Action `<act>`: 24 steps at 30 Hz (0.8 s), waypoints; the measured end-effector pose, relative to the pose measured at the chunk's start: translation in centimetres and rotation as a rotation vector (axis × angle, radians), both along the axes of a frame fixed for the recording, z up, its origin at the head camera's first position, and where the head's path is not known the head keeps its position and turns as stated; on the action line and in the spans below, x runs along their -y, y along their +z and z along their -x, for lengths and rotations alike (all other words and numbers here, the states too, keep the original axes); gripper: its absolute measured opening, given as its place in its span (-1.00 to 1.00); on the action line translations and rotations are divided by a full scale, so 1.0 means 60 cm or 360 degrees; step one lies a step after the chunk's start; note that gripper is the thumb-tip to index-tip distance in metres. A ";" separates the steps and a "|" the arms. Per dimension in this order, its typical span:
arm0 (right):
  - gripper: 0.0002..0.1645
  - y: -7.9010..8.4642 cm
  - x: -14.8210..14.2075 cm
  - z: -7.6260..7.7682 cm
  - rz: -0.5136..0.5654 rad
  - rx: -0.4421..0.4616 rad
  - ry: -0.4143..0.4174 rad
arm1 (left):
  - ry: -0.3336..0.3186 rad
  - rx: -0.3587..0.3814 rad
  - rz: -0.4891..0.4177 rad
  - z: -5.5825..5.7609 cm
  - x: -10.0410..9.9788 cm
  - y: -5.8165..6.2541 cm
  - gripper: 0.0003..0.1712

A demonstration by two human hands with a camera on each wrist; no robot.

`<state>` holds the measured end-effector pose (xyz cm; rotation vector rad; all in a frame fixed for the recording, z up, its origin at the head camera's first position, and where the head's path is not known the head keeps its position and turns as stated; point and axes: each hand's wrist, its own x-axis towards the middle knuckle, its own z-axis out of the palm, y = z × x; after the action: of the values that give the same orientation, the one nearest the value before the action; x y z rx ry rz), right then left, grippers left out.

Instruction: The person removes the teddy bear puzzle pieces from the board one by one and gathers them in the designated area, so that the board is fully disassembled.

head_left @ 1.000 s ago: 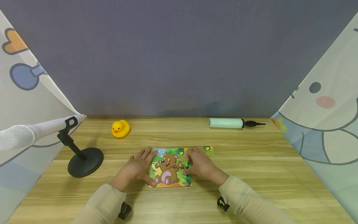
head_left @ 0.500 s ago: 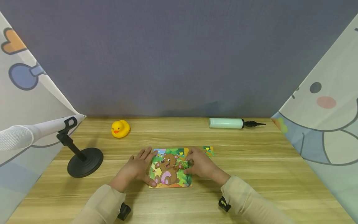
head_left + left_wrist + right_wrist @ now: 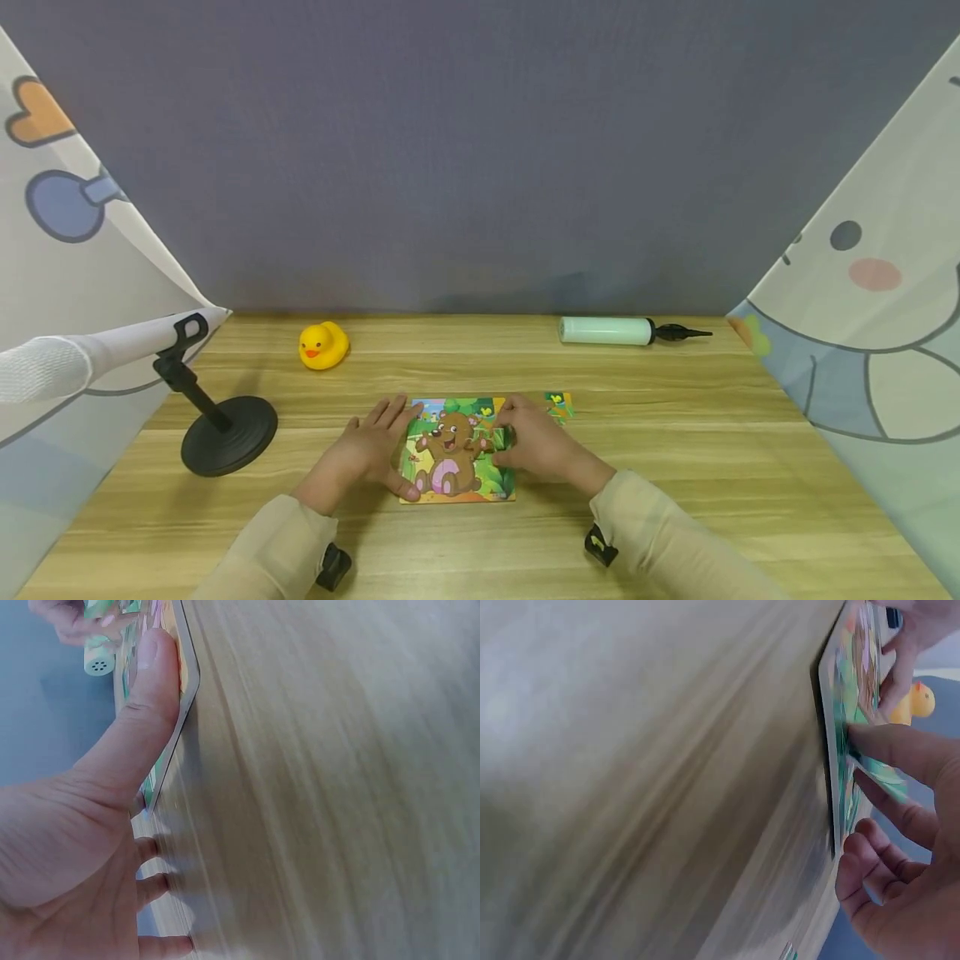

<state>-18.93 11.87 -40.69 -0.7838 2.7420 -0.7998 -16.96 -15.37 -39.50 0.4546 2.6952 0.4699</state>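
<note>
A bear jigsaw puzzle in a flat tray lies in the middle of the table. My left hand is at its left side with fingers spread. In the left wrist view the left thumb rests on the puzzle's near edge, and the other fingertips touch the tabletop. My right hand is over the puzzle's right side. Thumb and index finger pinch a green puzzle piece, which stands tilted over the board in the right wrist view; the fingers partly hide it. Beyond the right hand lies another puzzle piece.
A yellow rubber duck sits at the back left. At the back right lies a pale green hand pump with a black nozzle. A white microphone on a black stand is on the left. A grey wall rises behind the table.
My right hand's fingers have shifted very slightly at the puzzle's right side, still pinching the piece. The left hand and the puzzle have stayed in place.
</note>
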 end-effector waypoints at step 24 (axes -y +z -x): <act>-0.48 0.000 -0.012 0.021 -0.0138 -0.0132 -0.0009 | -0.0010 -0.0006 -0.0025 0.010 0.008 -0.023 0.56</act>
<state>-20.21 12.58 -40.68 -0.8099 2.8313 -0.6585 -17.58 -15.84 -40.86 0.4686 2.6946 0.4891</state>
